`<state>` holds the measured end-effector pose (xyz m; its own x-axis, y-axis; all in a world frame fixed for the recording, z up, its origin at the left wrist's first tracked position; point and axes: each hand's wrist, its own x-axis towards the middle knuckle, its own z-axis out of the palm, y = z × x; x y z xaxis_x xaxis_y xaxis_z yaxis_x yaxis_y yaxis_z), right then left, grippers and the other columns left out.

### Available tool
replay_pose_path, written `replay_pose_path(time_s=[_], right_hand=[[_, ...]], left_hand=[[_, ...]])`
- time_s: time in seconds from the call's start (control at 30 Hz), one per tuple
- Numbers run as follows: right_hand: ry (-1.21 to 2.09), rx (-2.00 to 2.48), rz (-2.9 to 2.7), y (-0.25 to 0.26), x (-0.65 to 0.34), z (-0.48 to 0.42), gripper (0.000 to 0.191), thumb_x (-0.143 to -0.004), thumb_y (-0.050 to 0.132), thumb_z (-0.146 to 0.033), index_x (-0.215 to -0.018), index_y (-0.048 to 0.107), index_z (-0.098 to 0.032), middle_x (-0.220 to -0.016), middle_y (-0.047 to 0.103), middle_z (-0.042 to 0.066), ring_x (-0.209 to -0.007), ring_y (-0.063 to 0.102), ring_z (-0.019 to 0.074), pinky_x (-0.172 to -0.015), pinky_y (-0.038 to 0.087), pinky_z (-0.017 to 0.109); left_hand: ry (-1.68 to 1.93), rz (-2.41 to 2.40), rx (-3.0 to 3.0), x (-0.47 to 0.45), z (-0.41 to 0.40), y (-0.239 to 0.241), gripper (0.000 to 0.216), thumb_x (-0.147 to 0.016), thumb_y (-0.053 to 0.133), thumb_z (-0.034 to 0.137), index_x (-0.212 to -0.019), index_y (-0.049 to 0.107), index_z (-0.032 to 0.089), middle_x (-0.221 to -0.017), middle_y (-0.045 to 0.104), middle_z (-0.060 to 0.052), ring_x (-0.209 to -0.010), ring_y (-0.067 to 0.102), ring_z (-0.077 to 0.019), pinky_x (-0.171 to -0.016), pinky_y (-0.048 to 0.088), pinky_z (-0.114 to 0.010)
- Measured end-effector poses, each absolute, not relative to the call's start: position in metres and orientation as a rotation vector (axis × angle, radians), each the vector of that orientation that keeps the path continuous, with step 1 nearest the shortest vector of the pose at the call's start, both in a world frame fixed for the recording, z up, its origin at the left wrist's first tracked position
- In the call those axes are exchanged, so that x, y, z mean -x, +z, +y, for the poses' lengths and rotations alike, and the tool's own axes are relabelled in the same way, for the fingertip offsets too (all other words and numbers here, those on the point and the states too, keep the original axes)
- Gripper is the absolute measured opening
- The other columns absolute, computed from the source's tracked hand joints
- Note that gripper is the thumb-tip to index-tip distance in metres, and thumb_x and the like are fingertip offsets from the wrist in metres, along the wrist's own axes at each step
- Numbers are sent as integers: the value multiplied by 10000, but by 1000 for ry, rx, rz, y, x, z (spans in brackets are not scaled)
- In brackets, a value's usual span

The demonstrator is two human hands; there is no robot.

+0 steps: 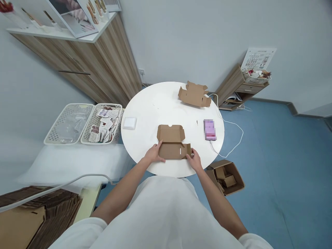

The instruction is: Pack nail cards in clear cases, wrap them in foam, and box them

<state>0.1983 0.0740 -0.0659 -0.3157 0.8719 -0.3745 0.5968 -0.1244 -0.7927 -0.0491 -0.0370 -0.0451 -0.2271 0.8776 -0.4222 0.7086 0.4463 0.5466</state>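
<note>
**A:** Table (145,114) first, please. What kind is it?

**B:** Round and white. At its near edge lies the cardboard box (171,142). It is half folded, and its lid stands open toward the far edge.

**A:** And the hands?

**B:** They are apart, one at each end of the box. The left hand (155,154) holds the left end wall. The right hand (195,159) holds the small flap at the near right corner.

**A:** How will this box handle?

**B:** I judge it light and thin. The panels look stiff, but the creases are probably weak, so it may buckle or tear if it is squeezed in the middle. It is better to take it at the end walls, close to the folds, where both hands are now. The surface seems dry and not slippery.

**A:** And the smaller things?

**B:** A second box (194,94), also not closed, is at the far edge. A phone (210,129) lies near the right edge. A white square pad (129,123) is at the left edge, well apart from the hands.
</note>
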Motion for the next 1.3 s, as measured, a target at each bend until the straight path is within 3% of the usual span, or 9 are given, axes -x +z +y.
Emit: replay_pose_path(time_s=[0.23, 0.43, 0.53, 0.7, 0.87, 1.13, 1.3], right_hand=[[1649, 1476, -1732, -55, -177, 75, 346, -720, 438, -297, -1026, 546, -178, -1008, 610, 67, -828, 572, 175, -709, 457, 292], [1519, 1485, -2053, -43, -162, 71, 508, -667, 548, -401, -1122, 459, -194, -1048, 561, 63, -633, 520, 123, -628, 432, 281], [1395, 1577, -2159, -43, -156, 77, 407, -695, 521, -408, -1041, 474, -199, -931, 583, 45, -682, 534, 148, -638, 405, 284], [1246, 1693, -2280, -48, -151, 90, 183, -676, 508, -232, -852, 459, -219, -690, 558, -4, -649, 522, 165, -574, 343, 262], [1238, 1726, -2282, -55, -149, 93, 175, -626, 493, -156, -749, 391, -227, -601, 478, -35, -560, 460, 150, -511, 290, 243], [1153, 1739, -2274, -59, -150, 95, 172, -647, 480, -186, -793, 396, -222, -640, 500, -22, -597, 479, 157, -527, 310, 246], [1258, 1713, -2162, -55, -158, 92, 298, -684, 522, -359, -927, 436, -211, -715, 551, -4, -669, 536, 170, -583, 373, 266]], left_hand=[[335, 2017, -1291, 45, -35, -45, 1203, -404, 757, 514, -1376, 95, 263, -1086, 479, -103, -1003, 511, -307, -777, 404, -343], [340, 2041, -1236, 38, -33, -40, 1238, -397, 756, 521, -1376, 41, 273, -1057, 481, -94, -960, 528, -293, -727, 415, -326], [335, 2044, -1229, 38, -33, -40, 1220, -406, 755, 511, -1373, 50, 279, -1060, 474, -92, -971, 525, -292, -737, 416, -323], [340, 2032, -1241, 36, -32, -41, 1182, -412, 751, 510, -1370, 103, 264, -1066, 473, -106, -958, 532, -306, -743, 414, -344], [374, 2021, -1223, 34, -31, -42, 1180, -400, 762, 499, -1368, 127, 269, -1079, 470, -101, -977, 522, -302, -752, 413, -343], [464, 2024, -1177, 27, -31, -42, 1166, -479, 728, 509, -1383, 36, 260, -1124, 450, -109, -1020, 496, -296, -778, 408, -357], [648, 2017, -1139, 18, -40, -47, 1114, -593, 653, 529, -1381, -74, 223, -1212, 426, -130, -1085, 457, -270, -826, 401, -359]])
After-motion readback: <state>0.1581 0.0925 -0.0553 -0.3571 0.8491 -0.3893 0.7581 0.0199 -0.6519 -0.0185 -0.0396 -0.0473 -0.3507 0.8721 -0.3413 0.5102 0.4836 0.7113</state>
